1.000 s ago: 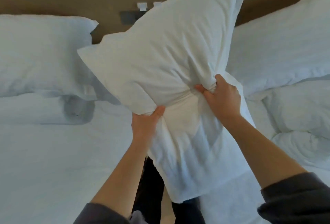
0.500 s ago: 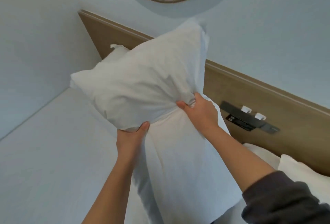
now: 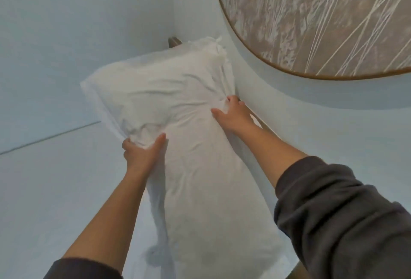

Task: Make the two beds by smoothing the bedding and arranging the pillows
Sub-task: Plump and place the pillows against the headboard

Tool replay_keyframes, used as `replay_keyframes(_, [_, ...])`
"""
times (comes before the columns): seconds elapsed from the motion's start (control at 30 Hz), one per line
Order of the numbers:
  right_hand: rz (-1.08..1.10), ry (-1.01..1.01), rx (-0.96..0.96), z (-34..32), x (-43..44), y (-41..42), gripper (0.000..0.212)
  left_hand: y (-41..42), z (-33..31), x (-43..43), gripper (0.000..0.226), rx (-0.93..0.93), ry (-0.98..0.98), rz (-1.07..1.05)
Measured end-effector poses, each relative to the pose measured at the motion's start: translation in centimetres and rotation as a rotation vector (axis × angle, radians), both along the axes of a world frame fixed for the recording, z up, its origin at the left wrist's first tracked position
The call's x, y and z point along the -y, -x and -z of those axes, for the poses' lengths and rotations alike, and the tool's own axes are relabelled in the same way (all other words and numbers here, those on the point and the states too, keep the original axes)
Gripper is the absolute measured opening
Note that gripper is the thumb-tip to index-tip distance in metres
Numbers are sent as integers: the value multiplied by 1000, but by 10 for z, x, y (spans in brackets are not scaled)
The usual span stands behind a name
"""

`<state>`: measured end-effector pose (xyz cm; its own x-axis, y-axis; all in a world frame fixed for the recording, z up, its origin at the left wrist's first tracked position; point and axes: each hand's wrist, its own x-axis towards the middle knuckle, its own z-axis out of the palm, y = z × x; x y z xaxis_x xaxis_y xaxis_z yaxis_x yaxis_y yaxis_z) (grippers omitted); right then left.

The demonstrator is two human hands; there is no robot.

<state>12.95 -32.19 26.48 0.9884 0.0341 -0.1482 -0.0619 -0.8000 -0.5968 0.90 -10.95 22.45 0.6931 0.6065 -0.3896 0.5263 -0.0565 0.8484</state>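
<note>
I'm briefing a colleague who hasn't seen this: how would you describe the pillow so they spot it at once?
Start at the big round brown artwork on the pale wall. Below and left of it, a long white pillow is gripped by the left hand and the right hand. It is the only creased, puffy thing among smooth surfaces.

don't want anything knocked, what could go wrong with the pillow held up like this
The pillow is held up close to the round picture; a swing might bump it. The left hand and right hand seem to hold mostly bunched cloth, so either grip could slip.
</note>
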Motion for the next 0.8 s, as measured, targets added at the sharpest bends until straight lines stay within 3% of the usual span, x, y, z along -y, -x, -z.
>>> replay_keyframes(0.13, [-25, 191, -385, 103, 52, 18, 86, 21, 85, 38, 118, -263, 42, 183])
replay_keyframes(0.23, [-40, 199, -433, 142, 66, 25, 91, 22, 109, 54, 115, -265, 39, 179])
replay_keyframes(0.43, [49, 35, -352, 162, 65, 9, 91, 0, 133, 43, 117, -271, 150, -71])
replay_keyframes(0.53, [139, -1, -267, 171, 59, 0, 67, -12, 144, 45, 112, -268, 208, -170])
replay_keyframes(0.63, [122, 10, -156, 165, 53, -8, 32, -17, 144, 58, 89, -165, 135, -173])
replay_keyframes(0.73, [121, -10, -9, 143, 51, -16, 29, -18, 125, 61, 57, -43, 47, -238])
replay_keyframes(0.8, [115, -59, 74, 121, 46, -27, 31, -24, 104, 57, 53, 15, -11, -305])
